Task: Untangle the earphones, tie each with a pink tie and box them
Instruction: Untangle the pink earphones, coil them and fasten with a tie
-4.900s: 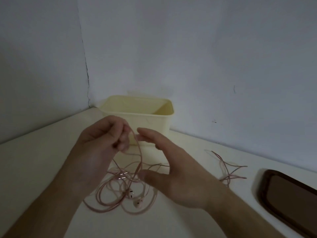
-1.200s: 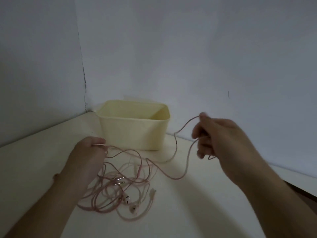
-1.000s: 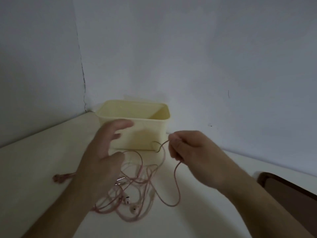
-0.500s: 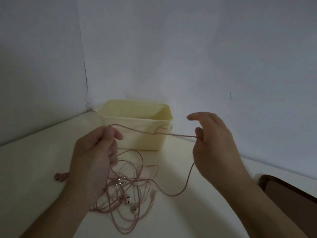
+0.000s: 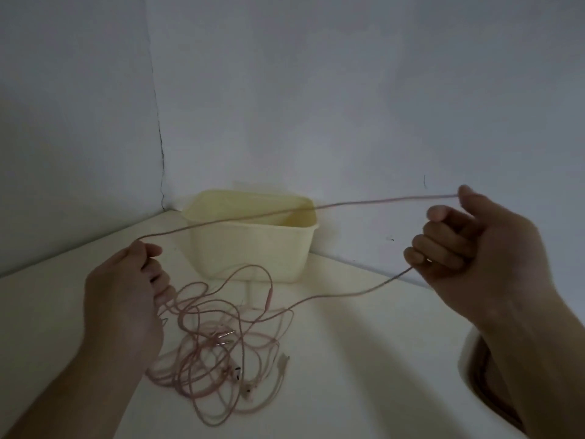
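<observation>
- One left hand (image 5: 126, 289) pinches a pink earphone cord (image 5: 316, 209).
- One right hand (image 5: 474, 245) grips it too, pulled tight.
- One tangled earphone pile (image 5: 221, 353) lies on the counter (image 5: 364, 359).
- One yellow box (image 5: 253, 242) stands behind.

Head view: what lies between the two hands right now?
In the head view, a taut pink cord spans from left hand to right hand, crossing before the cream box. The tangle lies below.

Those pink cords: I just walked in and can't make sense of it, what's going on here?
A person is untangling earphones. The left hand and the right hand each grip one pink cord, stretched between them above the cream box. The tangle lies on the table; nothing is boxed yet.
</observation>
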`<state>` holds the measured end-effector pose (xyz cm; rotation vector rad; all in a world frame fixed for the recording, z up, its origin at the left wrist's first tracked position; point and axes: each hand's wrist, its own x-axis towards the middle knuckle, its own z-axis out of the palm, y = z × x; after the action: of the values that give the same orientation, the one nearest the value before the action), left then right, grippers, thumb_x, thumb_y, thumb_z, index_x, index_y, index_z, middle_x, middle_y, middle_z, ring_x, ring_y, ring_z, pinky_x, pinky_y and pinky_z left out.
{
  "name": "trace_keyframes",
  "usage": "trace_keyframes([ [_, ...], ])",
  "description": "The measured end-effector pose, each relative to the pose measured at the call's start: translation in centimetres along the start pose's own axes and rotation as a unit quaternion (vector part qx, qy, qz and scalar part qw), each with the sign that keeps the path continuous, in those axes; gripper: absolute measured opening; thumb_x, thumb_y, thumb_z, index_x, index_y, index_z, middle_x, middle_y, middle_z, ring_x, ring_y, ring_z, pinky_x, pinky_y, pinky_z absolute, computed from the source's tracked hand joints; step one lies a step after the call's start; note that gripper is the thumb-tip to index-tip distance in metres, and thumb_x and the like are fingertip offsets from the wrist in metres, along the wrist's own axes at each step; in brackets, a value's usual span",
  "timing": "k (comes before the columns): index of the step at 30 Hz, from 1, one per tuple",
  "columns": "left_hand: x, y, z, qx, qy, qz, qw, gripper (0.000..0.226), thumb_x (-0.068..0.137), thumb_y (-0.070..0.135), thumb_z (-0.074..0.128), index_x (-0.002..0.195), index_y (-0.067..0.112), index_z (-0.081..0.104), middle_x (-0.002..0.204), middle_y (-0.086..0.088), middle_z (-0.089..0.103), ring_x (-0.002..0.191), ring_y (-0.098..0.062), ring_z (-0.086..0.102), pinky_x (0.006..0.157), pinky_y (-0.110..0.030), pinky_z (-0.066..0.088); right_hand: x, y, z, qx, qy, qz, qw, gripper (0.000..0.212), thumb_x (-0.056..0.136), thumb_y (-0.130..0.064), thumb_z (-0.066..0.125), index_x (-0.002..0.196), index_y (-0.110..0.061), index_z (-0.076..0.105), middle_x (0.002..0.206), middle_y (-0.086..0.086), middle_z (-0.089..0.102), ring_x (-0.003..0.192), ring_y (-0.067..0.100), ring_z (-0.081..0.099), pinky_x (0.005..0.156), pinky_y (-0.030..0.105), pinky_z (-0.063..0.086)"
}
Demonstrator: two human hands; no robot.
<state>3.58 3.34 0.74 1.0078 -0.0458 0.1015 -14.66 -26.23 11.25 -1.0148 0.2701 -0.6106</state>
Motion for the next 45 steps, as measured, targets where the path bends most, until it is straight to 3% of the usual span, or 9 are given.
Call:
trace_keyframes([
  [10, 1.8, 0.4, -1.2, -0.001, 0.076, -0.011, 0.997, 0.031, 0.104, 0.019, 0.041, 0.076, 0.021, 0.053, 0.047, 0.013, 0.028, 0.037, -0.005, 0.019, 0.037, -0.021, 0.011, 0.8, -2.5, -3.3, 0.059, 0.078, -0.076, 0.992, 0.063, 0.078, -0.078, 0.069, 0.069, -0.016, 0.061, 0.062, -0.005, 0.014, 0.052, 0.018, 0.012, 0.053, 0.028, 0.018],
  [19, 1.9, 0.5, -1.3, 0.037, 0.097, -0.023, 0.994, 0.030, 0.105, 0.023, 0.041, 0.077, 0.022, 0.054, 0.043, 0.014, 0.027, 0.032, -0.004, 0.019, 0.032, -0.017, 0.014, 3.3, -3.6, -7.8, 0.199, -0.005, -0.208, 0.958, 0.046, 0.112, -0.035, 0.039, 0.067, -0.024, 0.044, 0.056, -0.007, 0.023, 0.047, 0.011, 0.023, 0.043, 0.026, 0.031],
  [23, 1.1, 0.4, -0.4, 0.146, 0.085, 0.004, 0.986, 0.028, 0.100, 0.015, 0.043, 0.083, 0.018, 0.065, 0.049, 0.010, 0.041, 0.034, -0.004, 0.030, 0.036, -0.016, 0.024, 2.0, -3.6, -5.3, -0.036, 0.131, -0.288, 0.948, 0.036, 0.098, -0.021, 0.055, 0.067, -0.023, 0.037, 0.056, -0.007, 0.026, 0.045, 0.011, 0.020, 0.041, 0.024, 0.022],
  [26, 0.2, -0.2, 0.4, 0.270, 0.034, 0.007, 0.962, 0.023, 0.097, 0.007, 0.052, 0.089, 0.013, 0.072, 0.071, -0.005, 0.059, 0.052, -0.015, 0.050, 0.054, -0.025, 0.037, -0.1, -1.7, -1.4, -0.347, 0.128, -0.332, 0.868, 0.015, 0.081, -0.020, 0.069, 0.067, -0.014, 0.066, 0.053, -0.008, 0.051, 0.045, 0.010, 0.036, 0.045, 0.024, 0.026],
  [31, -0.9, -0.4, 0.7, 0.456, -0.200, 0.035, 0.867, 0.050, 0.059, 0.007, 0.059, 0.101, 0.032, 0.073, 0.104, 0.007, 0.075, 0.094, -0.018, 0.071, 0.070, -0.027, 0.048, -2.2, 2.6, 2.5, -0.545, -0.124, -0.160, 0.814, 0.015, 0.091, -0.019, 0.073, 0.077, -0.014, 0.075, 0.051, -0.009, 0.052, 0.048, 0.005, 0.044, 0.050, 0.023, 0.033],
  [36, -2.7, 1.1, 0.0, 0.596, -0.573, -0.011, 0.563, 0.083, 0.084, 0.035, 0.072, 0.142, 0.075, 0.029, 0.149, 0.049, 0.034, 0.131, 0.020, 0.043, 0.111, -0.024, 0.042, -3.2, 5.7, 3.8, -0.586, -0.209, -0.074, 0.779, 0.036, 0.108, -0.029, 0.049, 0.081, -0.019, 0.072, 0.055, -0.021, 0.054, 0.056, -0.002, 0.052, 0.057, 0.015, 0.035],
  [37, -3.3, 1.0, 0.2, 0.585, -0.570, 0.005, 0.577, 0.086, 0.086, 0.031, 0.071, 0.142, 0.077, 0.025, 0.152, 0.050, 0.027, 0.137, 0.019, 0.036, 0.116, -0.028, 0.038, -3.4, 6.0, 3.8, -0.604, -0.221, -0.067, 0.763, 0.037, 0.108, -0.032, 0.047, 0.082, -0.020, 0.069, 0.060, -0.021, 0.056, 0.059, -0.002, 0.053, 0.060, 0.019, 0.036],
  [41, -5.1, -0.9, 2.9, 0.417, -0.425, 0.172, 0.785, 0.078, 0.087, 0.016, 0.072, 0.144, 0.058, 0.040, 0.155, 0.027, 0.042, 0.147, 0.001, 0.037, 0.122, -0.041, 0.034, -4.0, 7.1, 4.3, -0.679, -0.275, -0.075, 0.677, 0.028, 0.106, -0.034, 0.045, 0.083, -0.025, 0.059, 0.073, -0.008, 0.058, 0.070, 0.008, 0.055, 0.069, 0.034, 0.048],
  [45, -6.1, -2.1, 4.8, 0.216, -0.412, 0.012, 0.885, 0.059, 0.076, 0.054, 0.080, 0.131, 0.040, 0.064, 0.128, 0.004, 0.072, 0.131, -0.022, 0.062, 0.102, -0.036, 0.050, -4.4, 7.8, 4.9, -0.713, -0.306, -0.107, 0.622, 0.017, 0.105, -0.029, 0.044, 0.089, -0.031, 0.050, 0.093, -0.001, 0.066, 0.088, 0.024, 0.064, 0.080, 0.046, 0.055],
])
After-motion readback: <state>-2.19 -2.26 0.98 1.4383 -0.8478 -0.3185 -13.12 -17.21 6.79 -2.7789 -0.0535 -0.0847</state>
